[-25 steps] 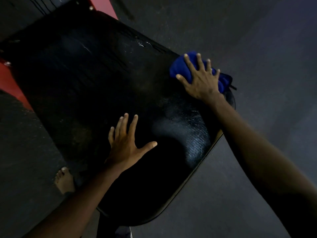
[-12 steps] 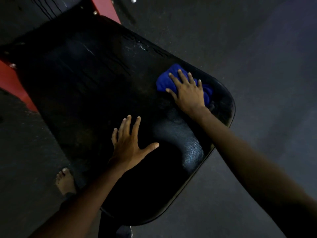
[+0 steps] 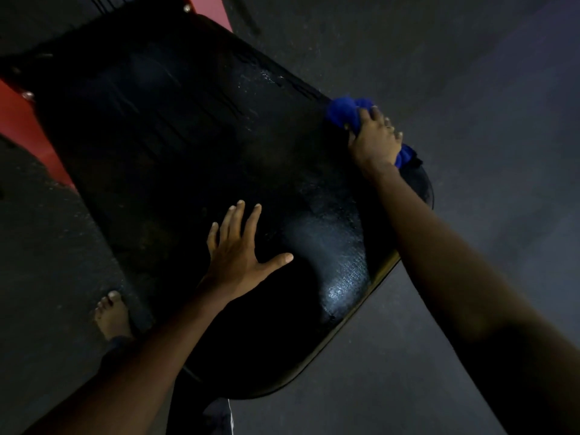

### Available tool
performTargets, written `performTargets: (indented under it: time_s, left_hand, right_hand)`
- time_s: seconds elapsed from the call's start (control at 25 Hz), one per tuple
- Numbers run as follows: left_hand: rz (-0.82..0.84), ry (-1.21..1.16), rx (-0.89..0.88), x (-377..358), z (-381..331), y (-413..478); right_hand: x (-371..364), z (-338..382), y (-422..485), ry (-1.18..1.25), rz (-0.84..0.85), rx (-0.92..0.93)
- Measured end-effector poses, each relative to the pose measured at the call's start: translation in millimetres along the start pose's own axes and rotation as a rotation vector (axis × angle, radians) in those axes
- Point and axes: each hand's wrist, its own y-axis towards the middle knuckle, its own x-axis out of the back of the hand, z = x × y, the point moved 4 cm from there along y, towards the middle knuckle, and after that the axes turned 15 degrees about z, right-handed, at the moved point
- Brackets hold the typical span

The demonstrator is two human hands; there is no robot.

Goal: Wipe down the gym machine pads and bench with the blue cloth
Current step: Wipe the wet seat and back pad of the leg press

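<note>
Blue cloth (image 3: 342, 113) lies bunched at the far right edge of the black pad (image 3: 188, 136), close to its rounded corner, partly on the top surface and partly hanging over the side. The right hand (image 3: 375, 141) sits on top of it with the fingers curled down over the fabric, gripping it against the edge. One lump of cloth shows beyond the fingertips and a smaller piece shows beside the wrist. The pad is wide, with rounded corners, and its skin is glossy. A pale shiny patch (image 3: 317, 237) shows on its lower right part. The left hand (image 3: 238, 255) rests flat on the pad, nearer to the person and well apart from the cloth. Its fingers are straight and a little spread, the thumb points to the right, and it holds nothing. A red frame (image 3: 22, 130) shows behind the pad at the left and at the top, with metal bolts (image 3: 187, 8) on it. Dark floor (image 3: 470, 89) surrounds everything. A bare foot (image 3: 111, 315) stands on the floor just beside the left edge of the pad.
</note>
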Motion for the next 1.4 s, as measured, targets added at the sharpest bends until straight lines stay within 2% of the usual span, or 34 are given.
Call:
performTargets:
  time_s: [0.08, 0.16, 0.24, 0.36, 0.48, 0.64, 0.76, 0.88, 1.0, 1.16, 1.24, 1.32, 1.4]
  left_hand:
    - [-0.008, -0.013, -0.013, -0.1, 1.6, 1.6]
    - [-0.011, -0.023, -0.017, -0.3, 2.2, 0.7]
    - [-0.004, -0.027, -0.015, 0.6, 0.6, 0.8]
    - [-0.007, -0.014, -0.009, 2.2, -1.1, -1.0]
    - [-0.009, -0.007, -0.022, 0.3, -1.1, 1.0]
    - [-0.022, 0.025, -0.030, -1.6, -0.4, 2.0]
    - [0.021, -0.007, -0.044, 2.2, 0.6, 1.8]
    - [-0.038, -0.025, -0.083, 7.0, 6.4, -3.1]
    - [-0.086, -0.005, -0.142, 6.6, 23.1, -15.1]
    - [-0.100, 0.011, -0.174, 2.3, 39.4, -24.2]
    - [-0.130, 0.004, -0.183, 2.0, 42.6, -27.1]
    - [-0.160, 0.014, -0.167, 2.2, 52.8, -34.8]
    - [-0.183, 0.039, -0.133, 5.1, 67.1, -42.1]
  right_hand:
    - [0.7, 7.4, -4.8, 0.042, 0.006, -0.063]
    - [-11.8, 10.4, -39.2, -0.005, -0.023, -0.006]
    - [-22.1, -18.5, -91.2, -0.010, -0.087, 0.023]
    - [-24.8, -67.7, -141.2, 0.084, -0.146, -0.087]
    - [-8.1, -56.8, -86.1, -0.013, -0.130, -0.152]
    - [16.4, -36.2, -26.4, -0.004, -0.040, -0.169]
    - [-2.1, -16.4, -80.5, -0.054, -0.094, -0.040]
    - [-61.2, 20.2, -177.9, -0.126, -0.018, 0.153]
    - [-57.7, 12.4, -166.9, -0.196, -0.032, 0.237]
    - [-7.0, -22.8, -68.6, -0.046, -0.105, -0.056]
    - [0.8, -12.1, -58.5, 0.052, -0.137, -0.117]
    - [-15.4, 29.5, -86.8, 0.012, -0.115, -0.051]
    - [-53.0, 79.4, -138.0, -0.091, -0.075, 0.148]
